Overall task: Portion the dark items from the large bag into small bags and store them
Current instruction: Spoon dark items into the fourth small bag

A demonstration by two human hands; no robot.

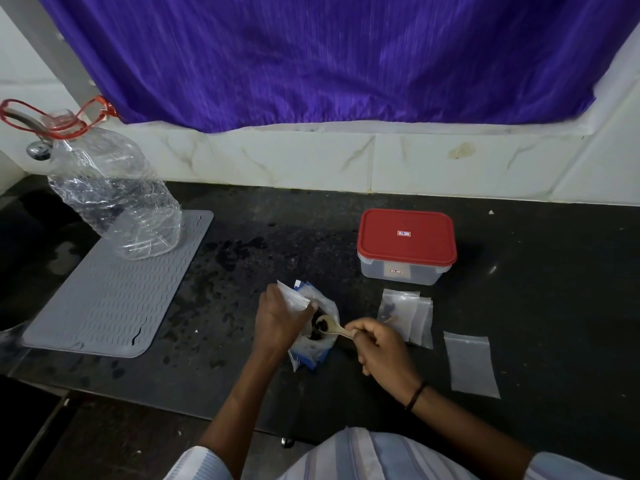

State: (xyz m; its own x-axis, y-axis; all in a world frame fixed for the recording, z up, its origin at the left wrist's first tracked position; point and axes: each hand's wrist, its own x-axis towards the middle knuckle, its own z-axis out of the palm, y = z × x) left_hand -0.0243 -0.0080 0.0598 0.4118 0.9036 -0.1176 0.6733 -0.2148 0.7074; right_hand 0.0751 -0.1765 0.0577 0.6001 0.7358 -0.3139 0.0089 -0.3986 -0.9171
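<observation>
On the black counter lies the large bag (313, 351), blue and white, its mouth open with dark items (317, 329) showing inside. My left hand (278, 318) grips a small clear bag (294, 298) right over that mouth. My right hand (379, 348) holds a pale wooden spoon (333, 326) by its handle, its bowl over the dark items. To the right sits a stack of small bags (405, 315), some with dark items inside, and one empty flat small bag (471, 363).
A clear container with a red lid (407, 242) stands behind the small bags. A grey ribbed mat (114, 292) lies at the left with a big crumpled clear bottle (110, 188) on it. A purple curtain (311, 57) hangs above the tiled wall.
</observation>
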